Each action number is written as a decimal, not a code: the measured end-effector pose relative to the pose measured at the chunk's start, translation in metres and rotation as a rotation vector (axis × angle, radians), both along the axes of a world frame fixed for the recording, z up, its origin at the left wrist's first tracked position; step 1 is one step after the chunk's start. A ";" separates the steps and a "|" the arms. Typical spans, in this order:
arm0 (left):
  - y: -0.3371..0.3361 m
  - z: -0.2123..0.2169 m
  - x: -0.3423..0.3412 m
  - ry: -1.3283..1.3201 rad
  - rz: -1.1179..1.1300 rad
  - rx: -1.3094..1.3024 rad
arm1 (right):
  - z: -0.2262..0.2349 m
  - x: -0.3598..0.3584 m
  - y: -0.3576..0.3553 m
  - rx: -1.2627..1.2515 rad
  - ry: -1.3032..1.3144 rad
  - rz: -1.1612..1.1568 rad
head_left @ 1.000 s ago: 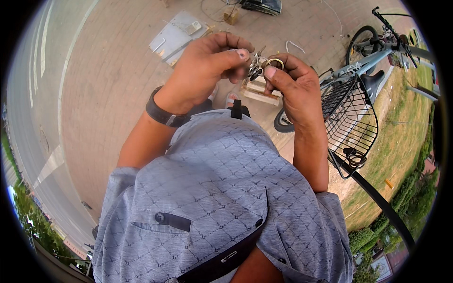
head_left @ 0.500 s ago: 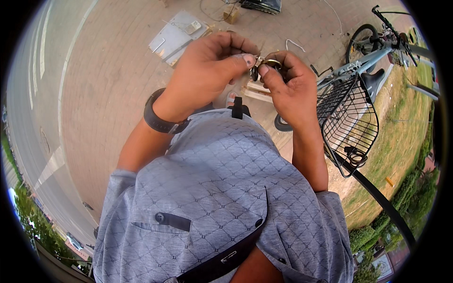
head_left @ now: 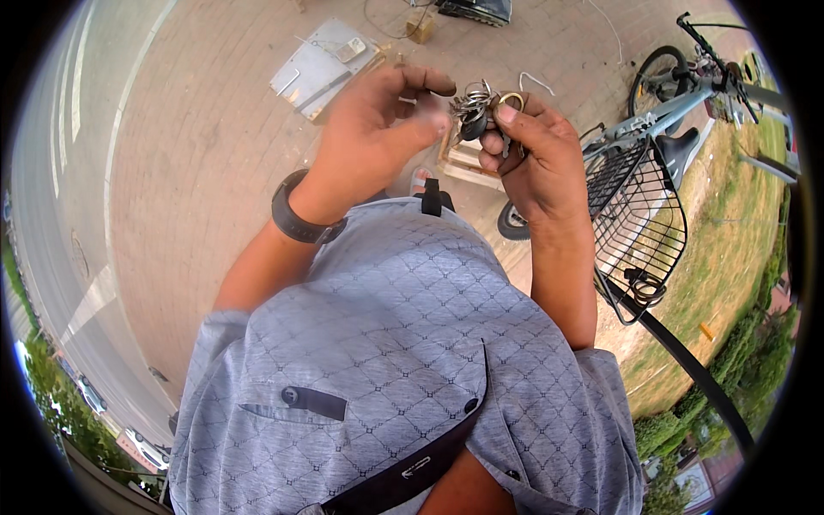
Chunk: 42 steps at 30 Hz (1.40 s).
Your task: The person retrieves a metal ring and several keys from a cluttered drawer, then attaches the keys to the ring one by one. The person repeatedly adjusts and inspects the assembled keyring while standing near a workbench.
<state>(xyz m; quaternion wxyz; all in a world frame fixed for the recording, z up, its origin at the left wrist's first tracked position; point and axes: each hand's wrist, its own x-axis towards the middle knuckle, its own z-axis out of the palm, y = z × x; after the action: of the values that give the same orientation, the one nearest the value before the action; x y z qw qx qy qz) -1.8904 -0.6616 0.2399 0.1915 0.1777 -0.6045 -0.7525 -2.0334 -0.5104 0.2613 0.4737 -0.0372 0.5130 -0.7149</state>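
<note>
My right hand [head_left: 534, 153] is closed around a bunch of keys [head_left: 475, 108] with a brass padlock [head_left: 512, 101], held up in front of my chest. My left hand [head_left: 378, 129] sits just left of the bunch, fingers curled, thumb and forefinger close to the keys; whether they pinch one I cannot tell. A dark watch [head_left: 296, 221] is on my left wrist. My grey patterned shirt [head_left: 395, 343] fills the lower middle of the view.
A bicycle [head_left: 687, 94] with a black wire basket [head_left: 639, 223] stands at the right, beside grass. On the brick paving ahead lie a flat grey metal panel [head_left: 322, 64], a small wooden crate [head_left: 463, 159] and some wire. A road runs along the left.
Both hands have stayed raised together. My left fingers have loosened from the key bunch and shifted slightly left, while my right hand keeps hold of it.
</note>
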 end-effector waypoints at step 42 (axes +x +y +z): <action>-0.007 0.005 -0.003 0.005 -0.210 -0.055 | -0.001 -0.007 0.011 0.020 0.698 0.217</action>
<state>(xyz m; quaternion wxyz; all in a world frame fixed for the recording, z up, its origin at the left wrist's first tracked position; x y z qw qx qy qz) -1.8929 -0.6681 0.2453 0.1180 0.1061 -0.6397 -0.7521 -2.0407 -0.4991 0.2605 0.3436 -0.3284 0.6437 -0.5998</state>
